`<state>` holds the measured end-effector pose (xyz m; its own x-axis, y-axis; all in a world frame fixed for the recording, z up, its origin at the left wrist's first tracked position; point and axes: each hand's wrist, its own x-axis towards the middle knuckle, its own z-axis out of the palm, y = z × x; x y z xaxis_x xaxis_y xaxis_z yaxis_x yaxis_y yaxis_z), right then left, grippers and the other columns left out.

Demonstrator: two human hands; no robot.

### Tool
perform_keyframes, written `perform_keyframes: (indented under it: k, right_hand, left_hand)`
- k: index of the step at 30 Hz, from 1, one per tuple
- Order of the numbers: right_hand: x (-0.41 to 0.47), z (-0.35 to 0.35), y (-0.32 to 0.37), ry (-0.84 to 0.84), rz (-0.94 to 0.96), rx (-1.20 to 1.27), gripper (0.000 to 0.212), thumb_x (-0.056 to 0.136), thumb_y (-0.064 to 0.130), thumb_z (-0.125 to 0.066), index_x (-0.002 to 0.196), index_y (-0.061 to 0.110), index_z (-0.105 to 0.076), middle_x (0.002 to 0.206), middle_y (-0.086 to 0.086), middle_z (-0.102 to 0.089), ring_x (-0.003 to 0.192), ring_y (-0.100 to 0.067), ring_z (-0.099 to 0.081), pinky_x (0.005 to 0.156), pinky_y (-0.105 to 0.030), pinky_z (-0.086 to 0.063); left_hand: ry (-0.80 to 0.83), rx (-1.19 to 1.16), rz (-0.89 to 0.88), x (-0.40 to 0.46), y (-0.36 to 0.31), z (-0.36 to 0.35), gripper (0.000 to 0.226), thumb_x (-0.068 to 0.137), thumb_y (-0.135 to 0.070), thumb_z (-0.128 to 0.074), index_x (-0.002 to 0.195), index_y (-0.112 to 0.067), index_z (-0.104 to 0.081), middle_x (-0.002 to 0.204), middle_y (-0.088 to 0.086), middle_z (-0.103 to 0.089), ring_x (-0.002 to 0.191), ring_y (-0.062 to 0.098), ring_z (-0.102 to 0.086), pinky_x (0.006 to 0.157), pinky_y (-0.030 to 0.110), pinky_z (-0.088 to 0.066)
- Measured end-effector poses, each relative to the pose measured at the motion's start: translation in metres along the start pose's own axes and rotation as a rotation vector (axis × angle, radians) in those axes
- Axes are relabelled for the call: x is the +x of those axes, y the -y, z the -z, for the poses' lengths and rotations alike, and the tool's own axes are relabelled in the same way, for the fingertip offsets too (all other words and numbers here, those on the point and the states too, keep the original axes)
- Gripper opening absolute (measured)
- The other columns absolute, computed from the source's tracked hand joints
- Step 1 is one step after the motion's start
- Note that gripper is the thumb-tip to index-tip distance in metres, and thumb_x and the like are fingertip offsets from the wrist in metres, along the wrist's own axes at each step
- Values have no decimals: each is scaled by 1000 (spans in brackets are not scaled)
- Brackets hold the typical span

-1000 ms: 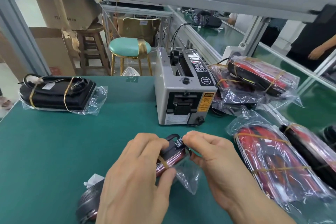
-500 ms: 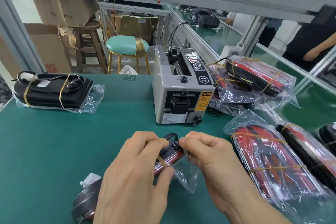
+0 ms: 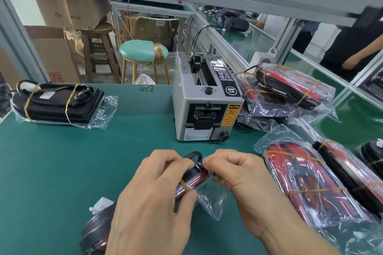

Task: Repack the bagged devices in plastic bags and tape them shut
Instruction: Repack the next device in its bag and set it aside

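A red and black device point(image 3: 191, 181) bound with a rubber band lies on the green table point(image 3: 62, 161) in front of me, half inside a clear plastic bag point(image 3: 211, 198). My left hand point(image 3: 153, 198) grips the device from above, thumb on its near side. My right hand point(image 3: 240, 176) pinches the device's far end and the bag's mouth with curled fingers. A grey tape dispenser point(image 3: 207, 107) stands just behind my hands. A bagged black device point(image 3: 58, 103) lies at the far left.
Several bagged red and black devices lie at the right point(image 3: 306, 182) and in a pile beside the dispenser point(image 3: 286, 93). A mesh-covered round part point(image 3: 95, 227) sits under my left wrist. Beyond the table stand a teal stool point(image 3: 143, 51) and cardboard boxes. A person stands at the far right.
My hands have stayed on the device and bag with only slight finger shifts. The camera has tilted a little, shifting the scene in view.
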<state>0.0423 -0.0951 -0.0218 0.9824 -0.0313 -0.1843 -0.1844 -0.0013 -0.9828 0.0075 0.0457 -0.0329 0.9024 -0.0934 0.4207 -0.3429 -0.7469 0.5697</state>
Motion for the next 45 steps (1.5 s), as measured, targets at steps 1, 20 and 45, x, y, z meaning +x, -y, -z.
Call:
perform_keyframes:
  k: [1,20,45]
  right_hand:
    - [0,0,0,0,3,-6,11,65,14,-72,56,9,-71,68,3,-59,62,-4,-54,70,-26,-41]
    - [0,-2,-2,-90,211,-274,20,62,2,-72,48,14,-68,60,11,-56,62,5,-52,58,-7,-39]
    - [3,6,-17,14,56,7,18,85,0,-60,81,15,-70,74,3,-70,67,-6,-61,64,-17,-49]
  left_hand:
    - [1,-3,-6,0,0,0,56,40,-15,-93,90,-28,-71,90,-15,-61,76,1,-47,60,1,-31]
    - [-69,38,-112,2,1,-3,28,56,-22,-68,82,-27,-76,85,-10,-60,77,9,-44,40,30,-49]
    - [-77,96,-153,0,4,-7,40,70,-38,-48,95,-21,-75,80,-9,-55,77,10,-44,53,22,-47]
